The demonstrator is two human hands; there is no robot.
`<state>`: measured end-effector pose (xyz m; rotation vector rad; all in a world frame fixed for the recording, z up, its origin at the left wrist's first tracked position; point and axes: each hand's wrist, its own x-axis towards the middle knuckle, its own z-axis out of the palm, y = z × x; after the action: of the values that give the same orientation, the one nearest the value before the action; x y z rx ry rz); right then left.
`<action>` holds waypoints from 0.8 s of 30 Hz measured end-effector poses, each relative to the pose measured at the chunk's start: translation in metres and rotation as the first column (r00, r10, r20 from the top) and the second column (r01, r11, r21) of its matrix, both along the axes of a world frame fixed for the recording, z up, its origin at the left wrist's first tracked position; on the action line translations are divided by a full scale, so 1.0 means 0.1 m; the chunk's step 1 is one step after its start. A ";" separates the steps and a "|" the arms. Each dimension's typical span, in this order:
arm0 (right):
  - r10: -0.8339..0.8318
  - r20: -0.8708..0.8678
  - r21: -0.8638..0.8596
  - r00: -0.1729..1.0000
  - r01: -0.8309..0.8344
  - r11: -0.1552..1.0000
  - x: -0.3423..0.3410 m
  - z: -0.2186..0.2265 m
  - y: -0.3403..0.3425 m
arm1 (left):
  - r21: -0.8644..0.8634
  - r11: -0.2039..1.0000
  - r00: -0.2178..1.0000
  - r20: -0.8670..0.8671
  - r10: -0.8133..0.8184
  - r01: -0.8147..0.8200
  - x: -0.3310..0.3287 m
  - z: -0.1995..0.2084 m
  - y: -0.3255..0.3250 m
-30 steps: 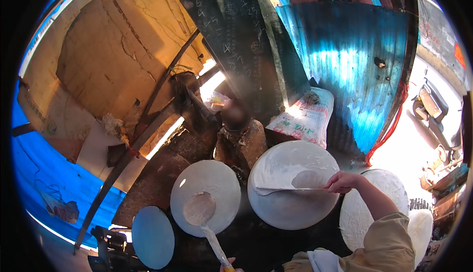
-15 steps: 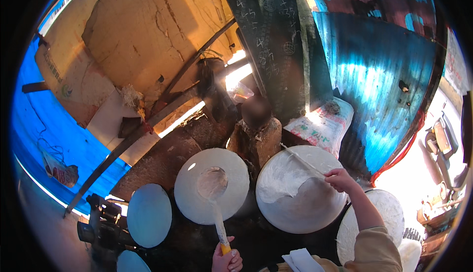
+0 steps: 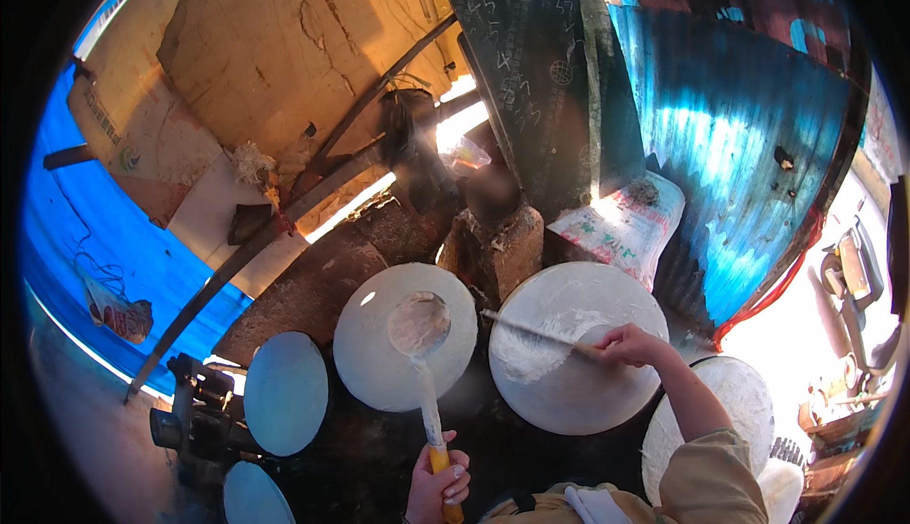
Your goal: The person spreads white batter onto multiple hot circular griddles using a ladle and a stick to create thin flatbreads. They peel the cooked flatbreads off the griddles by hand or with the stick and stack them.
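My left hand (image 3: 439,482) grips the yellow handle of a long ladle (image 3: 428,401), at the lower middle. Its round, beige-pink bowl lies over a pale round griddle (image 3: 360,334). My right hand (image 3: 626,346), fingers closed, holds a long thin spatula (image 3: 536,330) that points left over a second round griddle (image 3: 607,287). White, powdery-looking residue (image 3: 531,353) covers part of that griddle's surface. The spatula's far tip reaches to the left rim of the griddle. Whether its blade touches the surface, I cannot tell.
At left stand a light-blue round plate (image 3: 286,393) and part of another (image 3: 256,497). A white-coated round (image 3: 725,401) lies beside my right sleeve. Behind the griddles are a clay-like block (image 3: 493,249), a white sack (image 3: 626,225) and a corrugated blue sheet (image 3: 735,145).
My right hand has moved slightly left, and the spatula now lies flatter and lower across the griddle. The white patch has shrunk. My left hand and the ladle have shifted slightly.
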<state>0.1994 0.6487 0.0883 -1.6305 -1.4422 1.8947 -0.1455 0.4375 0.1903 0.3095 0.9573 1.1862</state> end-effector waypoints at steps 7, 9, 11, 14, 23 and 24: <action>0.144 -0.066 0.027 0.987 -0.143 0.989 0.62 0.15 -0.20 | -0.035 0.997 0.998 -0.034 0.062 -0.063 -0.02 -0.03 -0.42; -0.163 -0.126 0.093 0.979 0.175 0.980 0.39 -0.04 0.04 | -0.135 0.987 0.968 0.222 0.121 -0.092 0.05 -0.03 -0.31; -0.051 0.040 0.051 0.998 0.049 0.998 0.04 0.09 0.08 | -0.081 0.994 0.983 0.161 0.089 -0.077 0.15 -0.12 -0.23; 0.252 -0.034 -0.124 0.967 -0.254 0.959 0.26 -0.04 -0.18 | -0.090 0.994 0.993 0.090 0.073 -0.065 0.27 -0.10 -0.24; -0.475 -0.238 -0.017 0.847 0.485 0.874 0.77 -0.20 -0.60 | -0.155 0.988 0.997 0.079 0.021 -0.008 0.45 -0.05 -0.28; -0.400 -0.186 -0.004 0.898 0.406 0.914 0.59 -0.17 -0.63 | -0.165 0.986 0.993 0.110 0.036 -0.017 0.45 -0.04 -0.27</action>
<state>0.2588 0.5855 0.0716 -1.5453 -0.9660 1.7149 -0.1004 0.4102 0.1861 0.0977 0.9560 1.1293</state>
